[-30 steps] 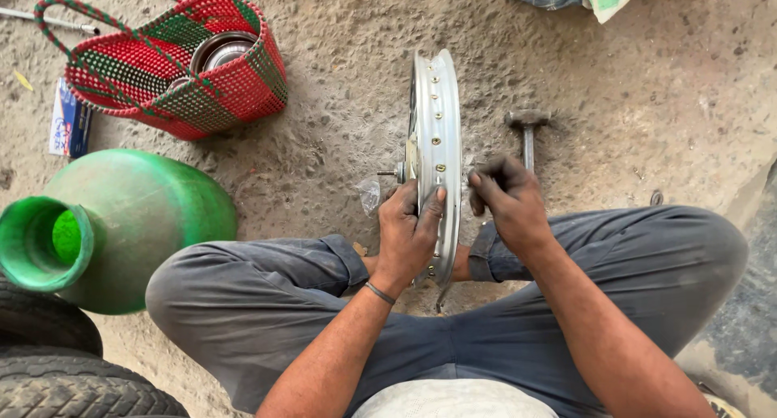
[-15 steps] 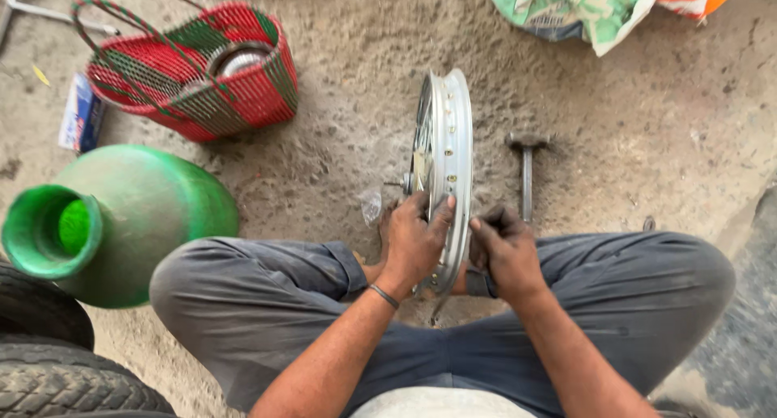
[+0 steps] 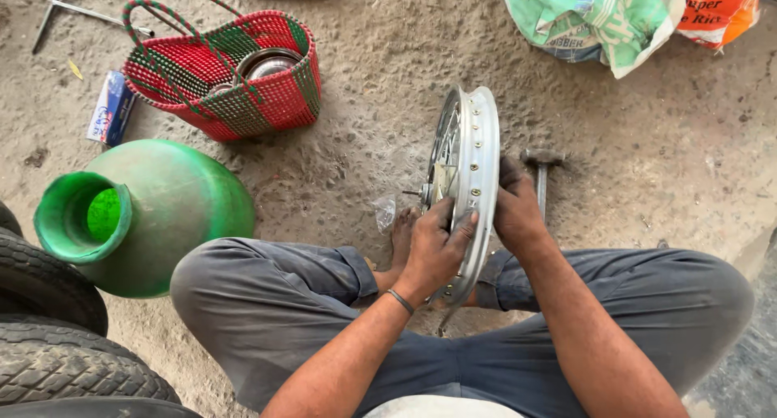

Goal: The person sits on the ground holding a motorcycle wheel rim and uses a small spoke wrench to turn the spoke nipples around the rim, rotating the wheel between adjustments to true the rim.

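I sit cross-legged on the rough concrete floor (image 3: pixel 631 159), the metal wheel rim (image 3: pixel 473 175) standing upright on edge between my knees. My left hand (image 3: pixel 433 252) curls closed over its shiny spoked side; my right hand (image 3: pixel 518 212) grips the outer edge. A hammer (image 3: pixel 541 171) lies just beyond. Left, worn rubber tyres (image 3: pixel 48 337) and a smooth green plastic pot (image 3: pixel 154 212). Farther off sit a woven red-and-green basket (image 3: pixel 231 82), a small blue box (image 3: pixel 112 106), and green and orange printed sacks (image 3: pixel 599 17).
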